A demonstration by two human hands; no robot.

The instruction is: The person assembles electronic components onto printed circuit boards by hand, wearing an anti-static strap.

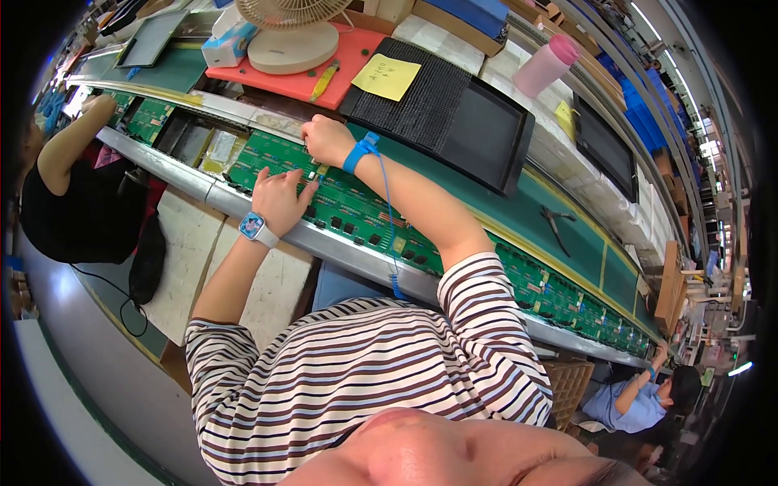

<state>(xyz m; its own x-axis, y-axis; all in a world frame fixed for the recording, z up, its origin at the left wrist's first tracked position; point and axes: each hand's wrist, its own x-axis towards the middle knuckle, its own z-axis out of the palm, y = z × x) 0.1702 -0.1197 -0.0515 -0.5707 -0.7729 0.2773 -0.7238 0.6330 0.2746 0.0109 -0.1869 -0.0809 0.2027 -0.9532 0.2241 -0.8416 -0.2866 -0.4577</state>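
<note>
Several green circuit boards lie in a row along the conveyor rail, and both my hands are at one circuit board (263, 151). My left hand (278, 200), with a watch at the wrist, rests over its near part, fingers spread. Higher up, beside the board's far edge, is my right hand (327, 142). Its fingers are curled together, and whatever they may hold is hidden. A blue wrist strap (361, 151) with a coiled cord circles my right wrist. Small white and dark components stand on the board between and beside the hands.
Beyond the rail are a black tray (486, 134) with a yellow note (386, 77), a red mat (284, 81) bearing a fan (293, 47) and a yellow cutter (325, 80), a pink bottle (547, 65) and pliers (557, 230). Co-workers sit at the far left and lower right.
</note>
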